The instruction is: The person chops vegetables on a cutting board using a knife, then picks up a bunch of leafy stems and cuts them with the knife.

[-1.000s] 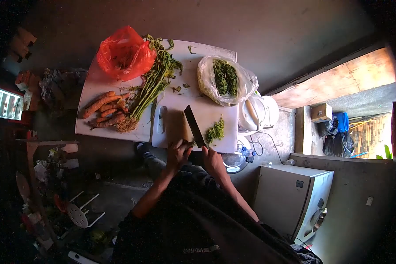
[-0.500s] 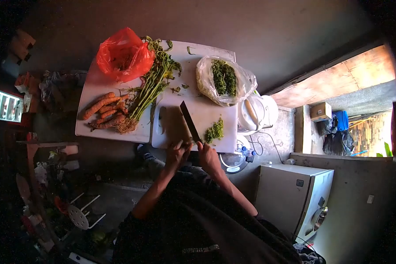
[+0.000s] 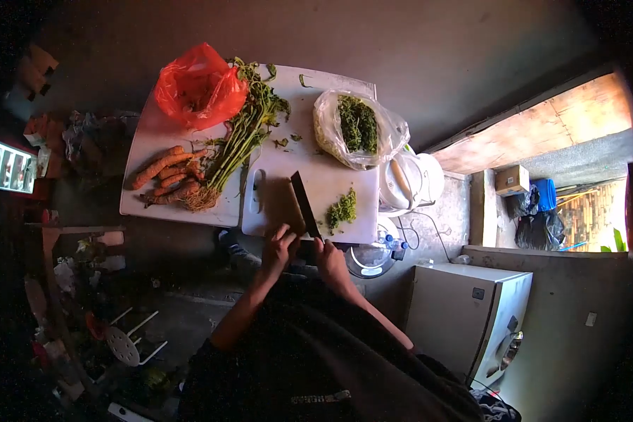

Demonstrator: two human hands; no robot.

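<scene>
My right hand [image 3: 332, 261] is closed round the handle of a kitchen knife [image 3: 304, 204], whose dark, broad blade points away from me over a white cutting board [image 3: 366, 218]. At the near edge of the board is my left hand [image 3: 279, 250], its fingers curled, left of the blade and apart from it. Whether something small is between those fingers is hidden. To the right of the blade lies a small heap of chopped greens [image 3: 342, 209]. Behind it stands a clear plastic bag [image 3: 323, 119] filled with chopped greens [image 3: 359, 123].
Left of the board are several carrots [image 3: 165, 169] and a bunch of long-stemmed greens [image 3: 235, 151] with roots. A red plastic bag [image 3: 200, 88] sits at the far left of the white table [image 3: 137, 204]. A white appliance [image 3: 411, 183] stands right of the table, a small fridge [image 3: 464, 309] lower right.
My left hand has drawn slightly left and away from the knife. The knife and my right hand have shifted a little toward me.
</scene>
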